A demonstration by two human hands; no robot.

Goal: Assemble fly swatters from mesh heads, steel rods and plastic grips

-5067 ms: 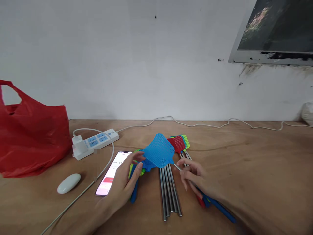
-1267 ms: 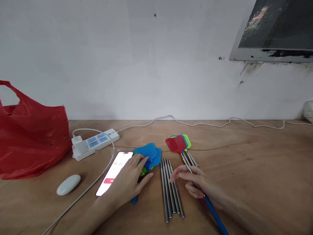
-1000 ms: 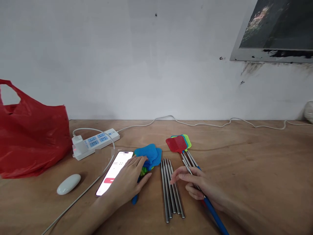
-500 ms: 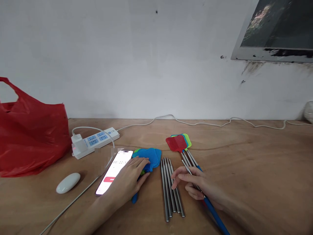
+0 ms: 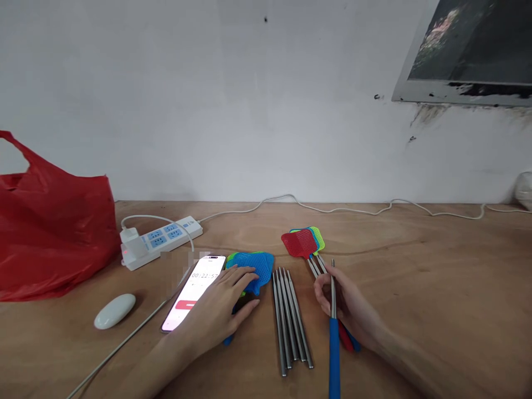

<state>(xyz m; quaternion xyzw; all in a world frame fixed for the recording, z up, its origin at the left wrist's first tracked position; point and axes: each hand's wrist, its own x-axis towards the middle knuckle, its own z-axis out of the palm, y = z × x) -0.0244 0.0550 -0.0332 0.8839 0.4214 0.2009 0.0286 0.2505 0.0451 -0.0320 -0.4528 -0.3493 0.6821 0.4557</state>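
Observation:
My right hand [image 5: 349, 299] grips a metal rod with a blue handle [image 5: 334, 354]; the rod's bare tip points away from me. Beneath and beyond that hand lie several fly swatters, with a red fly swatter [image 5: 299, 244] on top and blue and yellow-green heads under it. My left hand [image 5: 224, 296] rests with fingers stretched over a stack of loose swatter heads, a blue swatter head [image 5: 258, 269] uppermost and some green showing below. Between my hands several bare metal rods [image 5: 291, 327] lie side by side. My left palm hides part of the stack.
A phone [image 5: 199, 285] showing a timer lies by my left wrist. Farther left are a white mouse-shaped object [image 5: 115, 311], a power strip [image 5: 166, 238] with cables, and a red plastic bag [image 5: 58, 238]. The wall [image 5: 266, 111] stands behind the wooden table [image 5: 436, 288].
My right hand has turned the blue-handled rod from slanting to nearly straight away from me, and its fingers have drawn back from the bare rods. My left hand has barely shifted.

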